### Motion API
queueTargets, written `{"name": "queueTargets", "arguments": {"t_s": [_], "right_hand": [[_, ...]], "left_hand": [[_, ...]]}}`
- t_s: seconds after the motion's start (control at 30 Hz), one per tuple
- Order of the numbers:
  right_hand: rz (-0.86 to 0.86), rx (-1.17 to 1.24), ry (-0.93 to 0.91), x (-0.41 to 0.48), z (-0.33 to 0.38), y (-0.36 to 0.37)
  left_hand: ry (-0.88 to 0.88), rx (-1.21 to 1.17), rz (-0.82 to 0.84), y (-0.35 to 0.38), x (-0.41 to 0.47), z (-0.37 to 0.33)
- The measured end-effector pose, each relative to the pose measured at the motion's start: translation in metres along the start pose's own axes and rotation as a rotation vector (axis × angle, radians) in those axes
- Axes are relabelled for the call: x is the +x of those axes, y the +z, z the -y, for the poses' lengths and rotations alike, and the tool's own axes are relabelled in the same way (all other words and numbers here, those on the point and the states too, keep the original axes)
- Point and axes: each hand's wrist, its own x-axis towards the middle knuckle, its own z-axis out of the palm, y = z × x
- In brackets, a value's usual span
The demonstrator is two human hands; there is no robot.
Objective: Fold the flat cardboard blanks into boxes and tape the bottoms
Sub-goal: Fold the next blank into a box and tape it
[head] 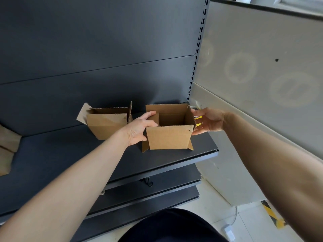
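Dark shelf (70, 154); white adapter (229, 233) on tiled floor (215, 203).

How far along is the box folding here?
The left box already stands formed on the shelf. The right box is in hand: the left hand grips its side, the right hand touches the other. Its bottom flaps stick out, so taping seems left. Flat brown pieces wait at the far left.

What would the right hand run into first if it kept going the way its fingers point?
The right hand points its fingers left at the right side wall of the open cardboard box, so it would likely meet that wall first. Whether the fingertips already touch it is unclear.
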Motion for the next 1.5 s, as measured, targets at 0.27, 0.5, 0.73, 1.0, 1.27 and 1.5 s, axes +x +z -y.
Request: {"name": "queueTargets", "arguments": {"t_s": [0.27,0.5,0.73,1.0,1.27,1.5], "right_hand": [[-0.004,0.026,0.025,0.008,-0.012,0.009],[-0.050,-0.093,0.042,0.014,-0.015,0.019],[-0.026,-0.071,0.029,0.011,-0.018,0.018],[-0.090,-0.251,0.060,0.023,-0.018,0.024],[-0.264,-0.527,0.057,0.039,-0.017,0.043],[-0.215,-0.430,0.064,0.038,-0.018,0.040]], "left_hand": [[-0.046,-0.006,-0.021,-0.006,0.009,0.020],[-0.025,-0.035,-0.019,-0.011,0.012,0.029],[0.002,-0.080,0.004,-0.012,0.014,0.031],[-0.028,-0.022,0.040,-0.012,0.018,0.033],[-0.015,-0.036,0.062,-0.013,0.016,0.037],[-0.019,-0.010,0.080,-0.013,0.014,0.033]]}}
